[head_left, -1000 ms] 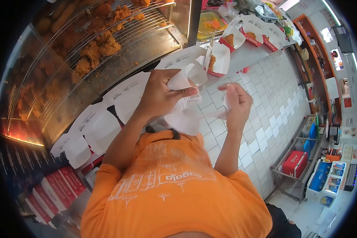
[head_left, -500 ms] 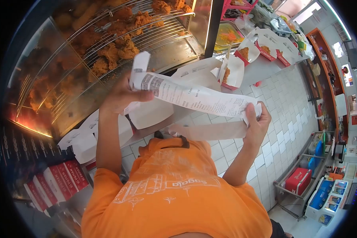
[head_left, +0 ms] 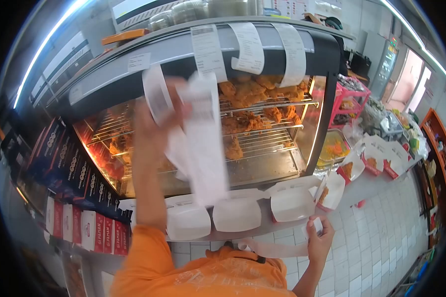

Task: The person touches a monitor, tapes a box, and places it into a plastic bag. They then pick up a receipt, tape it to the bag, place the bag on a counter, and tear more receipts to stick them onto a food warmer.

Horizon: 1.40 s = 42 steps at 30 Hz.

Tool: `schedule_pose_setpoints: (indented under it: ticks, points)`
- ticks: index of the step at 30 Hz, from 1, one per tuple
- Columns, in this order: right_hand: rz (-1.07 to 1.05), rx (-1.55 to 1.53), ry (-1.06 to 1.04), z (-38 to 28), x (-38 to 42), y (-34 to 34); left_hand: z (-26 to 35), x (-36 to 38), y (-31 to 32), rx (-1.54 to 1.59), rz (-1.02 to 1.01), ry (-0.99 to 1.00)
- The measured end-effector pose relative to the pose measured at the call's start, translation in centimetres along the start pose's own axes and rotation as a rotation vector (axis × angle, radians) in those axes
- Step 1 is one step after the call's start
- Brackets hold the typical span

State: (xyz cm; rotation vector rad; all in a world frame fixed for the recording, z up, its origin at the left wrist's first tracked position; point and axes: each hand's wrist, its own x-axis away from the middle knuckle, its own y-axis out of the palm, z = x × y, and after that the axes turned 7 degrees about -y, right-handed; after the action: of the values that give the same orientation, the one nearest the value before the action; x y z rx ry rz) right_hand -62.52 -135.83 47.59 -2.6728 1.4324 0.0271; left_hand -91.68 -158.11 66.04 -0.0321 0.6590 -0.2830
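Observation:
My left hand (head_left: 158, 116), smeared by motion, is raised in front of the glass warming cabinet. Its fingers are closed on printed receipts (head_left: 205, 143), whose long white strips hang down past the shelves of fried chicken (head_left: 252, 121). Lower at the right, my right hand (head_left: 320, 237) pinches the end of another receipt strip (head_left: 277, 249), which trails left in front of my orange shirt. Three receipts hang from the cabinet's top edge, among them a middle receipt (head_left: 249, 48) and a right receipt (head_left: 293, 54).
Open white food boxes (head_left: 237, 215) line the counter below the cabinet (head_left: 327, 123). Further right, several red-and-white boxes (head_left: 349, 168) hold chicken pieces near a metal tray (head_left: 333, 147). Stacked cartons (head_left: 99, 232) stand at the left. A pink rack (head_left: 349, 101) is beyond the cabinet.
My view has tilted up to the cabinet's top. My left hand has risen with receipts hanging from it. The strip stretched between both hands has parted from my right hand, which still pinches paper.

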Motion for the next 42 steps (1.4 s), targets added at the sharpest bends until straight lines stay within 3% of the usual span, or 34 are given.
schedule_pose_setpoints:
  ticks: [1,3,4,6,7,9,11,14,15,18,21,26,28,29,31,42]
  points:
    - [-0.020,0.038,-0.046,1.0,-0.2,-0.2,1.6,-3.1,-1.0,-0.052,0.062,-0.073]
    - [-0.049,0.080,-0.101,1.5,-0.3,-0.3,3.0,-10.7,-3.4,-0.423,0.101,0.024]
    - [-0.051,0.058,-0.082,1.3,-0.2,-0.2,2.3,-14.2,-4.4,-0.464,0.044,0.090]
    - [-0.067,0.038,-0.066,1.3,0.1,-0.1,-1.8,-21.4,-6.5,-0.789,0.179,0.345]
    - [-0.058,0.055,-0.059,1.3,0.2,-0.1,-1.6,-21.2,-6.5,-0.793,0.190,0.342]
    - [-0.047,0.068,-0.061,1.2,0.2,-0.2,-1.3,-21.4,-5.6,-1.035,0.023,0.230]
    - [-0.019,0.041,-0.045,0.9,0.4,-0.5,-1.4,-20.6,-5.1,-1.041,0.070,0.238]
    - [0.003,0.051,0.000,2.3,0.2,-1.3,-2.7,-19.9,-4.8,-1.050,0.266,0.629]
    - [0.000,0.051,-0.002,2.8,0.2,-1.3,-2.6,-19.3,-4.6,-1.051,0.269,0.628]
    - [0.021,0.050,-0.021,3.6,0.0,-1.2,-1.2,-17.3,-4.0,-1.143,0.163,0.340]
    - [-0.028,0.022,-0.027,3.7,0.0,-1.1,-2.1,-17.5,-4.8,-1.047,0.126,0.467]
    - [-0.068,-0.008,-0.049,3.1,0.0,0.1,-2.9,-19.0,-4.6,-1.121,0.120,0.476]
    - [-0.070,0.009,-0.057,3.0,0.1,0.4,-2.9,-19.2,-4.3,-1.168,0.204,0.648]
    - [-0.069,0.021,-0.062,3.0,0.2,0.5,-2.9,-19.2,-4.2,-1.166,0.205,0.645]
    - [-0.076,0.007,-0.048,2.4,0.5,0.7,-1.9,-18.7,-3.9,-1.106,-0.006,0.440]
    - [-0.058,-0.013,-0.039,3.9,0.8,0.2,-2.3,-18.8,-3.4,-1.221,0.063,0.445]
